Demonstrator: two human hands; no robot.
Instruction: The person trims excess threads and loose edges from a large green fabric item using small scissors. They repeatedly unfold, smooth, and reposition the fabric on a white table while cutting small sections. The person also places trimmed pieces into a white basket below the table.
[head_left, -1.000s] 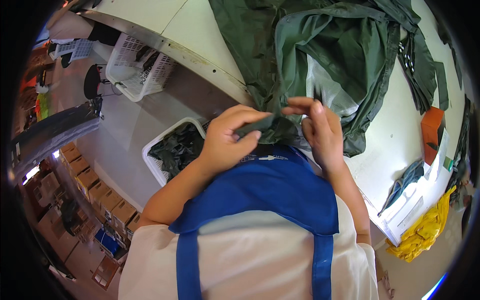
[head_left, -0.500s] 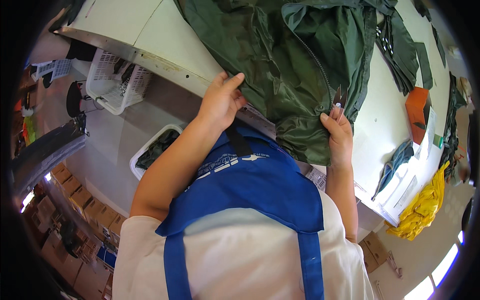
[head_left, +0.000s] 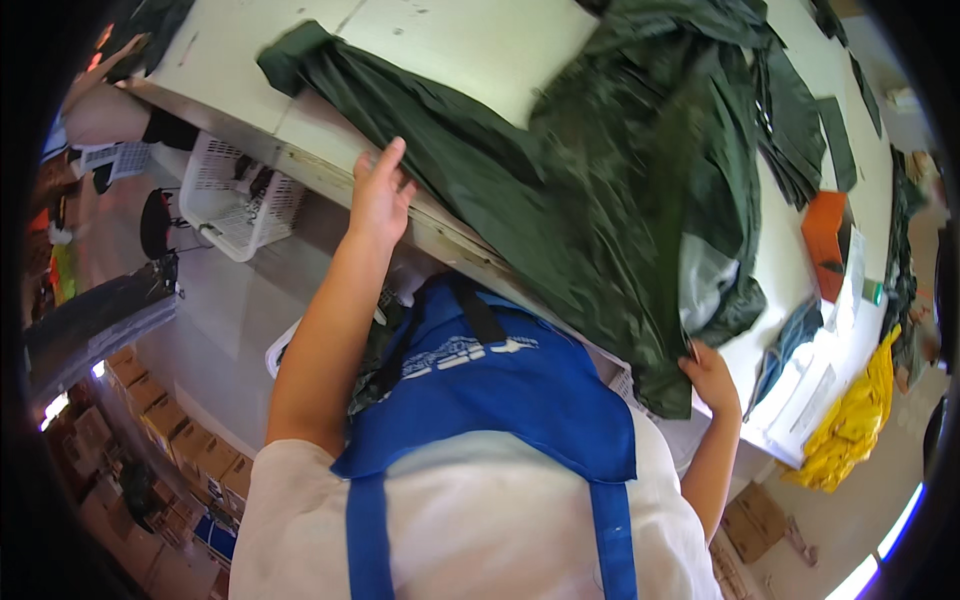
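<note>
A dark green jacket-like garment (head_left: 600, 200) of thin shiny cloth lies across the table, one long sleeve (head_left: 420, 130) stretched out toward the far left. Beside the lower edge of that sleeve is my left hand (head_left: 380, 200), its fingers apart and nothing held in them. My right hand (head_left: 712, 378) is closed on the garment's near right edge, where a pale grey lining patch (head_left: 706, 278) shows. A bit of the thread snips seems to show at those fingers, but the cloth and hand mostly hide them.
The white table (head_left: 450, 50) has a worn front edge. White plastic baskets (head_left: 225, 225) stand below it. Toward the right are dark green cloth pieces (head_left: 790, 130), an orange box (head_left: 826, 240) and yellow cloth (head_left: 850, 410). Another person's arm (head_left: 95, 80) shows at far left.
The garment has been turned and spread, so its sleeve now reaches left. My left hand has moved up and left, off the cloth; my right hand has come nearer, and the snips' blades no longer show clearly.
</note>
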